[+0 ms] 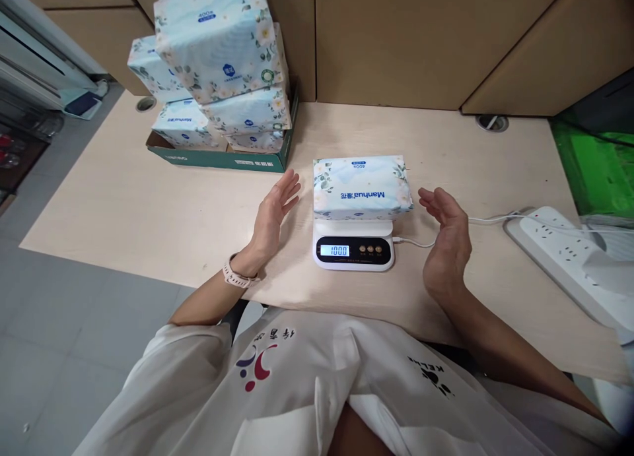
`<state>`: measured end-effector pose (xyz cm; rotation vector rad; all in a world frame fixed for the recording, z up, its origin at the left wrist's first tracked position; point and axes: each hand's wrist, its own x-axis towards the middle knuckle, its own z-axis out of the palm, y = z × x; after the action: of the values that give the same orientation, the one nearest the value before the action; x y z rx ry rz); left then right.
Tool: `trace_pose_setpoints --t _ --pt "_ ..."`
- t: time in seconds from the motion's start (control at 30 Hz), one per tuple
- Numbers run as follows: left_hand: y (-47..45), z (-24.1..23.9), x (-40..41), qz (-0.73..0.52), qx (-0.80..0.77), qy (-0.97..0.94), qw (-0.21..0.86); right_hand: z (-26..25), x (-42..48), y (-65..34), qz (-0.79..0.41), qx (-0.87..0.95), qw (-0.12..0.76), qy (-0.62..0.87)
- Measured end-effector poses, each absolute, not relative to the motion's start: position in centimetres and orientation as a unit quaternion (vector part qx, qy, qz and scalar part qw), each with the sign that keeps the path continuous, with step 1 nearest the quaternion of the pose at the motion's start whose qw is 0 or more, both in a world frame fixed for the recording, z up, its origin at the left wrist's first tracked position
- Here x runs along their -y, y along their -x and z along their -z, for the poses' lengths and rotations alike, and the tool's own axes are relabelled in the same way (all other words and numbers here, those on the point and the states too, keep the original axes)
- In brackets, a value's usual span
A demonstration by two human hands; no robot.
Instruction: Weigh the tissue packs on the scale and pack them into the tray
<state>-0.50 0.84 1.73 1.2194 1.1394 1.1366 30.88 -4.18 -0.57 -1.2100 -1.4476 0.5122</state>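
Note:
A pale blue floral tissue pack (361, 187) lies on a small white digital scale (354, 249) whose lit display reads 1000. My left hand (273, 217) hovers just left of the pack, palm facing it, fingers stretched out and holding nothing. My right hand (446, 235) is held just right of the pack, fingers loosely curved and apart, with nothing in it. Neither hand touches the pack. A watch sits on my left wrist.
A green cardboard tray (222, 158) at the back left holds a stack of the same tissue packs (220, 40). A white power strip (564, 251) lies at the right, its cable running to the scale. Brown cardboard panels (421, 40) wall the desk's back edge.

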Motion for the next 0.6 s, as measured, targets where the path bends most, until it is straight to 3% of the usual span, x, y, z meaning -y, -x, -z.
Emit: trace_pose_setpoints --t 0.6 --pt "0.12 -1.75 -0.90 -0.551 -0.465 -0.461 0.517 1.08 3.98 -31.00 -0.223 0.614 0.578 0.489"
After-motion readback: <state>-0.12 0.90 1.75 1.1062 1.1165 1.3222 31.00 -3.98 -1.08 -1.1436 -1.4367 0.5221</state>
